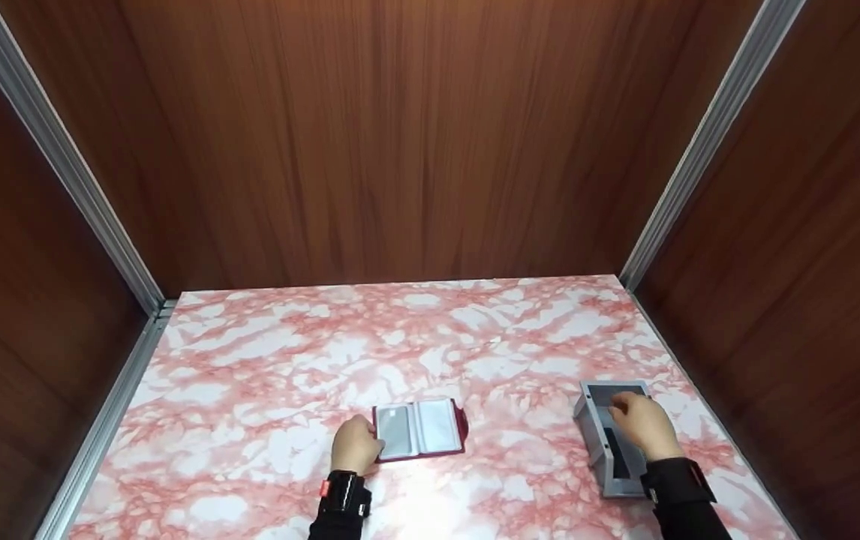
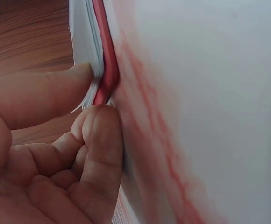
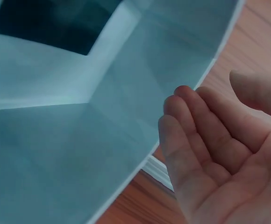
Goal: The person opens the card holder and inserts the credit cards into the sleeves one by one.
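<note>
A red card holder (image 1: 439, 427) with clear plastic sleeves lies spread open on the table. My left hand (image 1: 356, 447) grips its left edge. In the left wrist view the thumb (image 2: 56, 88) lies on the sleeves and the fingers are curled at the red cover (image 2: 108, 60). A card shows in the left sleeve. My right hand (image 1: 644, 426) is over a grey box (image 1: 601, 442), fingers loosely bent, with nothing held. A dark flat rectangle (image 3: 51, 25) lies in the box, partly hidden by the hand in the head view.
The table (image 1: 265, 375) has a red and white marbled top. Brown wood-grain panels (image 1: 385, 150) stand at the back and both sides, with metal rails (image 1: 708, 142) at the corners. The grey box sits near the table's right edge.
</note>
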Tool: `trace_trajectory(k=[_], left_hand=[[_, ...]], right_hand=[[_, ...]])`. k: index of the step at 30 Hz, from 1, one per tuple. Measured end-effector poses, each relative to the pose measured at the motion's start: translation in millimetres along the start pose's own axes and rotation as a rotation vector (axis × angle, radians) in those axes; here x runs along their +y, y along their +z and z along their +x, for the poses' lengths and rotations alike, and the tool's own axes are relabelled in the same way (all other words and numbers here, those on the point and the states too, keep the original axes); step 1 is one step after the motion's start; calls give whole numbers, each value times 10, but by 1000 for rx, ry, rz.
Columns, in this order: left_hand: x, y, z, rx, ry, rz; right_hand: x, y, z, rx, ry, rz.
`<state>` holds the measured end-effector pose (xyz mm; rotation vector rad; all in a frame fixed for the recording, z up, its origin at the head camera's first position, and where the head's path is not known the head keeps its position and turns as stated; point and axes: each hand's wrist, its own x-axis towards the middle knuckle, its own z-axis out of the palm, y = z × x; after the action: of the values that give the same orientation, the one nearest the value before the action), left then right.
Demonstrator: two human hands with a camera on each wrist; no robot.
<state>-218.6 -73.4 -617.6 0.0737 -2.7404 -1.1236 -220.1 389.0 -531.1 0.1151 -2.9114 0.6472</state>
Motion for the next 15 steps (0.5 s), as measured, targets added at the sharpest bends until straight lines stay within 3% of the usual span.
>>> trace_trajectory(k=[15], left_hand=[[-8, 1, 5, -12, -12, -7]], right_hand=[[152, 122, -23, -140, 86, -80]])
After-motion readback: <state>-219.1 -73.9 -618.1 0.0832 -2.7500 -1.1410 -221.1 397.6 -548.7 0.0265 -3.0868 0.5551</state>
